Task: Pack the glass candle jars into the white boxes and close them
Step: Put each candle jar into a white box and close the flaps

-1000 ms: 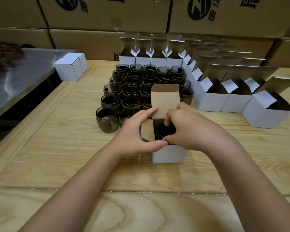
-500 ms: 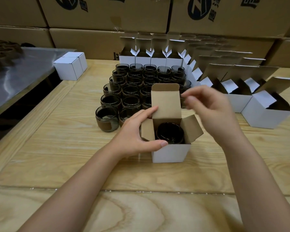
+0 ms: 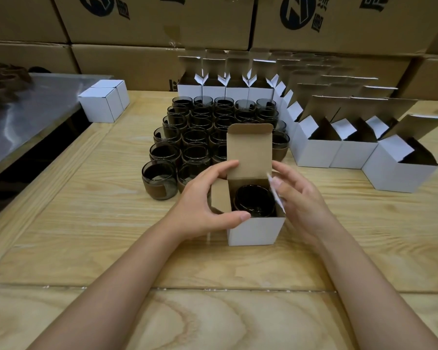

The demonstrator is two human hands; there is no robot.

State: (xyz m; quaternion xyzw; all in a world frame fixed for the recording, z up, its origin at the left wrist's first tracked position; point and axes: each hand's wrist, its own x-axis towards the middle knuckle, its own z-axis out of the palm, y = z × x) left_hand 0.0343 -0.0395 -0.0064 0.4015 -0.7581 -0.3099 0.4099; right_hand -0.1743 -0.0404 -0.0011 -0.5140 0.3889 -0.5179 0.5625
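Note:
A small white box [image 3: 256,231] stands on the wooden table [image 3: 86,236] with its brown lid flap upright. A dark glass candle jar [image 3: 254,200] sits inside it. My left hand [image 3: 202,205] grips the box's left side, thumb on the front corner and fingers reaching to the lid, with the left side flap sticking out between them. My right hand [image 3: 299,198] is at the box's right side, its fairly straight fingers pressing the right side flap, which stands raised edge-on. Behind the box stand several more dark candle jars [image 3: 187,140].
Several open white boxes [image 3: 319,150] line the back and right of the jar cluster. Two closed white boxes [image 3: 103,102] sit at the table's far left corner. Large brown cartons [image 3: 137,64] form a wall behind. A metal surface [image 3: 23,114] lies to the left.
My right hand has come down from above the box to its right side. The right side flap, splayed outward before, now stands raised. My left hand keeps the same hold.

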